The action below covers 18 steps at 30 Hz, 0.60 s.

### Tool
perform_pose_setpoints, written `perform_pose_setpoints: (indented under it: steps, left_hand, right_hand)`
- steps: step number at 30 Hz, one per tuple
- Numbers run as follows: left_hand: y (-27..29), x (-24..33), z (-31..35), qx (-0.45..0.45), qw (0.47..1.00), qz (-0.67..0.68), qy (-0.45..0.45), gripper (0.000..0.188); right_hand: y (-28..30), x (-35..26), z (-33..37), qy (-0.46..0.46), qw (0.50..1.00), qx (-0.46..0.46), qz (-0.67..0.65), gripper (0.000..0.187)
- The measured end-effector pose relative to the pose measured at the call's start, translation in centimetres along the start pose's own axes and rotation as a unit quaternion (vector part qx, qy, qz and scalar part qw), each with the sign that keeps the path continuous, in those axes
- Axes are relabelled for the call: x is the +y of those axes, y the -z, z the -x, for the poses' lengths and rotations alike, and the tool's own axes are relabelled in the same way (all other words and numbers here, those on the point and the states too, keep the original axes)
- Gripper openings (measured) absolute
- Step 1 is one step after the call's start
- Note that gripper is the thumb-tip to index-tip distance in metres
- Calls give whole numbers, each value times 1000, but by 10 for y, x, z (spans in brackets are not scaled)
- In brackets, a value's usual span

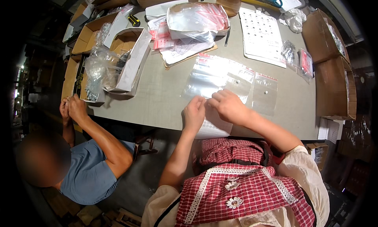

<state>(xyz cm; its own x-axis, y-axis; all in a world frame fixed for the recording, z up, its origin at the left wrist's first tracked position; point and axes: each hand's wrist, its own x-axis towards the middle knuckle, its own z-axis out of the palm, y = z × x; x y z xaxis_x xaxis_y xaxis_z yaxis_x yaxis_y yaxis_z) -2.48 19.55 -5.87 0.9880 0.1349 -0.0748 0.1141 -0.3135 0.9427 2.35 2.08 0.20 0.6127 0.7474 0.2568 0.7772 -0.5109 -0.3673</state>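
Observation:
At the table's near edge my left hand (194,113) is closed at the side of a white sheet of small round stickers (214,127), seeming to grip it. My right hand (229,105) is closed in a pinch over the sheet's upper part, close to the left fingertips. Whatever lies between the right fingers is too small to make out. Just beyond both hands, clear zip bags (208,75) lie overlapping and flat. One clear bag at the right (264,94) bears a small round white sticker with a dark centre.
A white box of clear bags (198,20) stands on papers farther back. Printed sheets (260,36) lie at the right, near cardboard boxes (332,87). At left, a co-worker (92,164) works beside an open white carton (130,65). A yellow-black cutter (134,20) lies behind it.

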Motion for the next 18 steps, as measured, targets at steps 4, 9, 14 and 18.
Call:
perform_pose_setpoints:
  steps: [4,9,14,18]
  left_hand:
    - [-1,10,1,7,1000,-11,17,19]
    - [-4,7,1,17,999,-31,2,22]
    - [-6,-9,5,33,996,-68,-41,22]
    - [-5,-4,5,26,998,-62,-17,20]
  right_hand:
    - [1,42,-32,-216,962,20,-168,14]
    - [-11,82,-49,-278,950,-34,-136,18]
    - [17,102,-5,-391,908,-108,-106,27]
    - [51,115,31,-425,892,-149,-37,29]
